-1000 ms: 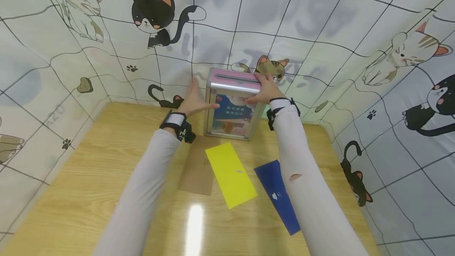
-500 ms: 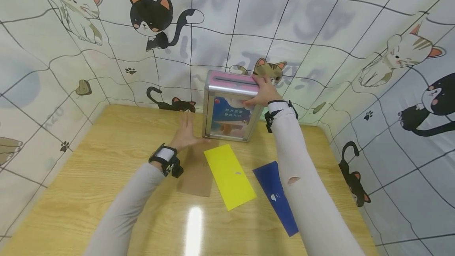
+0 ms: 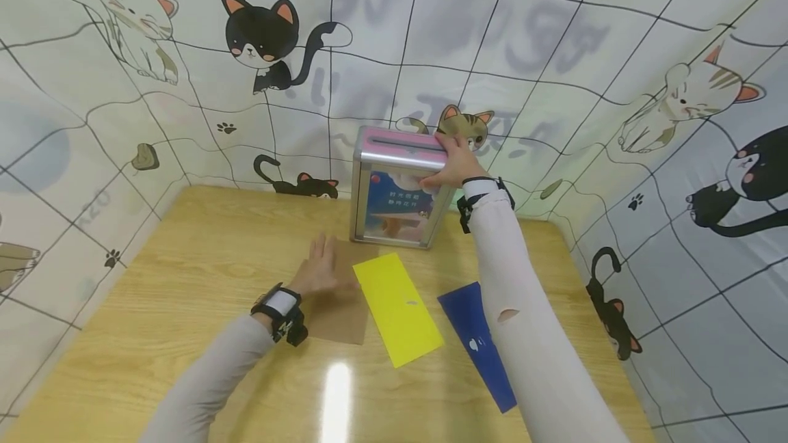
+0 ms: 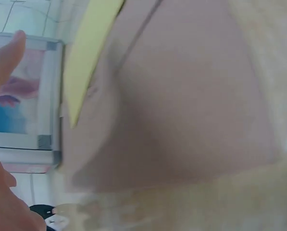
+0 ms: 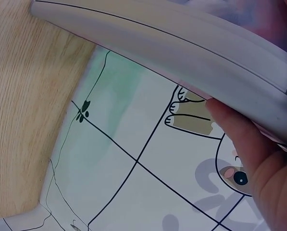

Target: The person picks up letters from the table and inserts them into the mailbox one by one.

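An upright box point(image 3: 394, 210) with a silver frame, a pink slotted top and a picture front stands at the table's back. My right hand point(image 3: 454, 163) grips its top right corner, fingers on top and thumb at the front; the right wrist view shows that hand point(image 5: 258, 159) against the box's side point(image 5: 181, 53). My left hand point(image 3: 317, 271), fingers extended, is over the brown envelope point(image 3: 345, 313). In the left wrist view the envelope point(image 4: 191, 96) fills the middle, with part of the left hand point(image 4: 6, 192) at the edge. Whether it touches the envelope I cannot tell.
A yellow envelope point(image 3: 400, 313) lies partly over the brown one. Farther right a blue envelope point(image 3: 477, 340) lies slanted, partly beside my right sleeve. A cat-patterned curtain point(image 3: 382, 33) rises behind and beside the wooden table point(image 3: 154, 306).
My left hand has moved from beside the box down toward me, over the brown envelope. My right hand keeps its grip on the box, which stands in place.
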Tool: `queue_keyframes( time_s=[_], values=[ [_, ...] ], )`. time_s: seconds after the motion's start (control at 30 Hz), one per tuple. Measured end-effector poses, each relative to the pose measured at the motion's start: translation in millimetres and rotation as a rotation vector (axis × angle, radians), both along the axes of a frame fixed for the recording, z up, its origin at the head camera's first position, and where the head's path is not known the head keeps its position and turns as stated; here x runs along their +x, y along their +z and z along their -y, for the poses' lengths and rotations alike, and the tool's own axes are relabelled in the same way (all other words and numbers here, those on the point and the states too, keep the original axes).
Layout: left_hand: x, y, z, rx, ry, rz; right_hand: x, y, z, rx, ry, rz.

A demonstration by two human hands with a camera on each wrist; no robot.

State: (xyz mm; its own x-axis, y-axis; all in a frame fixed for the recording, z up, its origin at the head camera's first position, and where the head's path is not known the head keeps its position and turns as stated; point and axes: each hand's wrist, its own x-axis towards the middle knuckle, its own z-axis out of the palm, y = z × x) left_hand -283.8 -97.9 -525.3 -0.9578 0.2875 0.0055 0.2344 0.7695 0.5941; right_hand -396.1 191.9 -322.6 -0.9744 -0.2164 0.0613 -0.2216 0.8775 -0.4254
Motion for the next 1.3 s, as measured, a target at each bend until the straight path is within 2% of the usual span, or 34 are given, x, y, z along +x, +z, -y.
queue_keyframes(
  time_s=[0.07,0.17,0.3,0.43,0.6,0.83,0.9,1.13,1.3],
  values=[
    [4.8,-11.7,1.1,0.011,-0.007,-0.001,1.7,0.3,1,-0.001,-0.005,0.003],
    [9.2,-37.6,0.7,-0.03,-0.001,0.009,2.0,-0.2,0,-0.007,-0.009,0.004],
    [12.4,-66.3,-4.9,-0.088,0.028,0.0,-2.6,-1.4,-2,-0.017,-0.005,0.003],
    [17.2,-78.5,-14.4,-0.079,0.044,-0.048,-10.1,-4.6,-5,-0.022,-0.008,-0.002],
    [24.6,-81.2,-22.4,-0.084,0.069,-0.049,-14.5,-7.6,-7,-0.024,0.006,0.016],
    [30.7,-78.8,-22.3,-0.106,0.093,-0.059,-13.5,-9.2,-7,-0.022,0.012,0.022],
    [34.1,-74.2,-20.4,-0.107,0.092,-0.05,-12.5,-8.8,-6,-0.026,0.009,0.019],
    [56.2,-45.1,-13.7,-0.013,0.098,-0.036,-5.9,-6.3,-2,-0.02,0.011,0.023],
    [66.0,-36.7,-14.5,-0.036,0.105,-0.008,0.8,-1.0,0,-0.005,0.003,0.016]
  ],
)
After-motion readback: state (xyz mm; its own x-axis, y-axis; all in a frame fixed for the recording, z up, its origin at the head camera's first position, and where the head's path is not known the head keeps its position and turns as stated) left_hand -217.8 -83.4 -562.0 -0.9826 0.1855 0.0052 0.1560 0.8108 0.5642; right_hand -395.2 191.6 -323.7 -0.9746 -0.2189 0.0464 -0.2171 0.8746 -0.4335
